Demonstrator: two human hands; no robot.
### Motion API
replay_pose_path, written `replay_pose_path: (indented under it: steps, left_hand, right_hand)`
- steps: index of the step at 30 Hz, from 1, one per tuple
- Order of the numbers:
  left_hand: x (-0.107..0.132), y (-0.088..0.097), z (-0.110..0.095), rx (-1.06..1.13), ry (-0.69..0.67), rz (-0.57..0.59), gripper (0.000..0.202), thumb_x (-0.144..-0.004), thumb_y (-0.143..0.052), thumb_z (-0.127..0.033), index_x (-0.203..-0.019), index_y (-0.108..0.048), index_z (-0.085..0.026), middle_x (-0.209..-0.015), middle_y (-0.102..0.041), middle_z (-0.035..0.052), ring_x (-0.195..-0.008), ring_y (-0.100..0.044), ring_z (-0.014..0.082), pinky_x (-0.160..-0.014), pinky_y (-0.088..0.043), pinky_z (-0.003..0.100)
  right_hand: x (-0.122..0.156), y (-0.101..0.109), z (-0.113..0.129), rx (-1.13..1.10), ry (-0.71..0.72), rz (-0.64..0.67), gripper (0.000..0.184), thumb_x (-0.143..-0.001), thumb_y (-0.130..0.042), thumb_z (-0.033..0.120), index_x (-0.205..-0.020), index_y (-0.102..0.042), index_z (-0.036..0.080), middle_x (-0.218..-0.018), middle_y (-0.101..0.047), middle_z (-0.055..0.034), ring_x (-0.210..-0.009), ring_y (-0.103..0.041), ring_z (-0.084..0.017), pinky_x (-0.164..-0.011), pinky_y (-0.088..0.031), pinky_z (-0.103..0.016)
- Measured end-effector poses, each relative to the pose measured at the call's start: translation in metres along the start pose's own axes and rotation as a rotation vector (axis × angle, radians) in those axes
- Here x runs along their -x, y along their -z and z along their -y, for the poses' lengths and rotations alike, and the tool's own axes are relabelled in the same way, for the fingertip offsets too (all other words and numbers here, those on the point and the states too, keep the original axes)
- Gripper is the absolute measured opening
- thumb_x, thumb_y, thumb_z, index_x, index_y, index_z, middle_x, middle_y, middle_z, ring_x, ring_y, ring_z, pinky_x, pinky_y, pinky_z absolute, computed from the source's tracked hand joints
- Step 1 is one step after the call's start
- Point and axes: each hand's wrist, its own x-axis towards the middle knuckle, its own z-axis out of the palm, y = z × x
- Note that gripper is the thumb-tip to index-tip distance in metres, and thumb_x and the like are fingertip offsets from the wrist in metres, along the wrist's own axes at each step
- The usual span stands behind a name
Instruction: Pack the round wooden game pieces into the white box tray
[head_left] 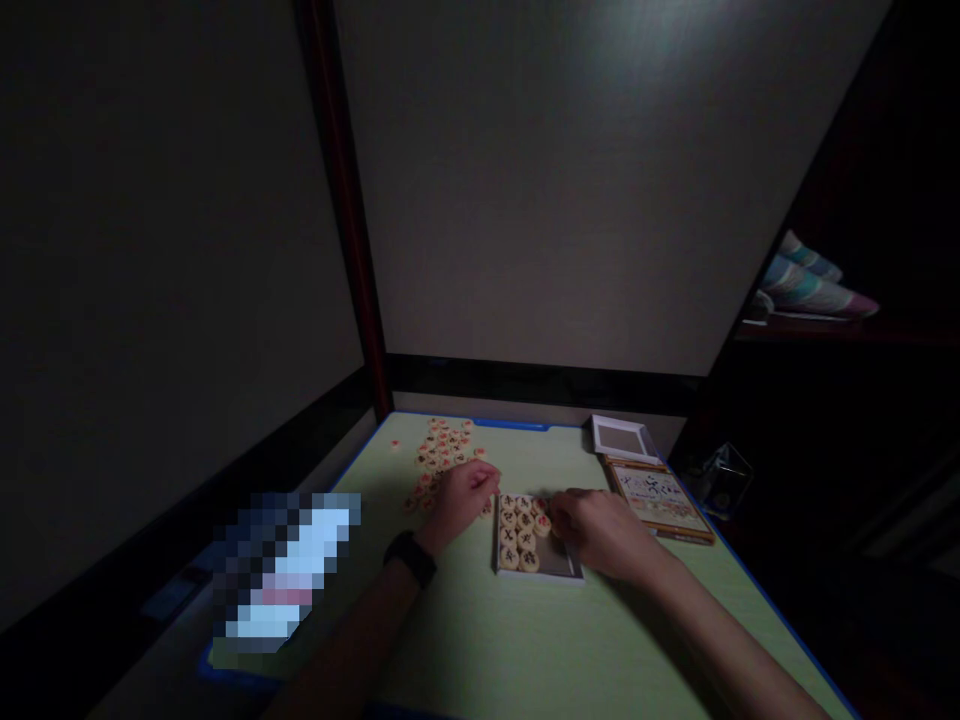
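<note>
A small white tray (559, 570) lies on the green table (480, 640) and holds several round pale game pieces (519, 530) with dark marks. My left hand (465, 498), with a dark watch on its wrist, rests curled at the tray's left edge, next to a loose heap of similar pieces (439, 452) with red and dark marks. My right hand (596, 528) lies curled at the tray's right side, fingertips touching the pieces in it. What either hand grips is hidden in the dim light.
A white box lid (621, 438) and a printed box (660, 500) lie at the table's right rear. A clear container (724, 480) stands just off the right edge. Walls close in behind. A blurred patch (281, 570) covers the left front corner. Folded cloth (814, 285) sits on a shelf.
</note>
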Motion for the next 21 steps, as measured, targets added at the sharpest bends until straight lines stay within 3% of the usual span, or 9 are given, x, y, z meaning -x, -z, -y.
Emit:
replay_pose_path:
  steps: [13,21]
  left_hand:
    - [0.0000,-0.0002,-0.0017,0.035,0.025,0.012,0.015,-0.076,-0.063,-0.030,-0.076,-0.066,-0.016,-0.066,-0.070,0.0026,-0.054,-0.062,0.0129,-0.048,-0.046,0.020]
    - [-0.0001,0.0000,-0.0025,-0.008,0.007,0.006,0.018,-0.078,-0.062,-0.034,-0.077,-0.067,-0.016,-0.067,-0.071,0.0038,-0.058,-0.065,0.0150,-0.050,-0.048,0.022]
  right_hand:
    - [0.0008,-0.0041,0.0029,0.018,0.020,0.004,0.020,-0.088,-0.048,0.018,-0.092,-0.067,0.022,-0.091,-0.075,-0.0063,-0.075,-0.068,-0.020,-0.060,-0.028,-0.030]
    - [0.0027,0.0011,0.0023,-0.043,0.006,0.016,0.015,-0.078,-0.056,0.013,-0.089,-0.063,0.021,-0.085,-0.073,-0.0042,-0.074,-0.065,-0.018,-0.059,-0.023,-0.029]
